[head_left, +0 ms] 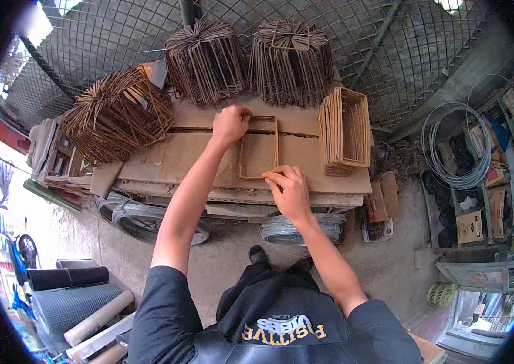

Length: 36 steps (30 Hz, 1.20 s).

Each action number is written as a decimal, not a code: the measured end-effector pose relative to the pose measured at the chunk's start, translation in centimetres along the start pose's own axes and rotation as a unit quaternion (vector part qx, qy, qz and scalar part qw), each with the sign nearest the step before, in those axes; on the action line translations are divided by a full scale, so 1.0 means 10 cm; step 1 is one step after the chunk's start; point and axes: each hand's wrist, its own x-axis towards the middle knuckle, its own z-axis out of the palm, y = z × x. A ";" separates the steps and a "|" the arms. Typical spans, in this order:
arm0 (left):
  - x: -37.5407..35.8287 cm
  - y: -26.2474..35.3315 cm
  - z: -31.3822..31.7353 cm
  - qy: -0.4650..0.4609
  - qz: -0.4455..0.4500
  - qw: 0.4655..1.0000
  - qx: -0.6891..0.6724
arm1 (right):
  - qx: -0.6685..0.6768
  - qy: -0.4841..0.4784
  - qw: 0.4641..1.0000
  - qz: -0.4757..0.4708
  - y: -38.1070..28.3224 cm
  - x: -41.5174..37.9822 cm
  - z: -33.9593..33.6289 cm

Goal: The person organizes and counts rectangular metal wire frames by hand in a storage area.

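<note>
A rusty rectangular rebar stirrup [277, 145] is held over the wooden tabletop [196, 161], overlapping the board in this view. My left hand [231, 125] is closed at its far left corner, the fingertips curled around the bar. At the near right corner, my right hand [288, 189] pinches the bar between thumb and fingers. Just right of the stirrup stands a neat stack of similar rectangular stirrups [343, 132], lined up on edge.
Bundles of rusty stirrups [205, 64], [290, 64] stand at the back, with a looser heap [117, 115] at left. Wire coils [142, 221] lie under the table. A wire mesh fence [129, 36] rises behind. Another wire coil [457, 145] hangs at right.
</note>
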 end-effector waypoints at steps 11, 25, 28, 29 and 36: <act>-0.18 -0.18 0.16 0.057 0.056 0.996 -0.027 | 0.002 0.049 0.998 0.027 -0.10 -0.28 -0.13; -1.79 0.84 0.21 0.206 0.091 0.962 -0.153 | -0.008 0.149 0.970 0.189 0.74 -1.71 -0.79; -2.16 1.17 0.45 0.200 0.088 0.961 -0.167 | -0.014 0.148 0.969 0.198 1.04 -1.96 -0.92; -2.27 1.28 0.52 0.198 0.087 0.962 -0.165 | -0.006 0.147 0.965 0.218 1.10 -2.03 -0.99; -2.80 2.26 1.35 0.173 0.065 0.969 -0.164 | -0.006 0.122 0.950 0.288 1.95 -2.68 -1.88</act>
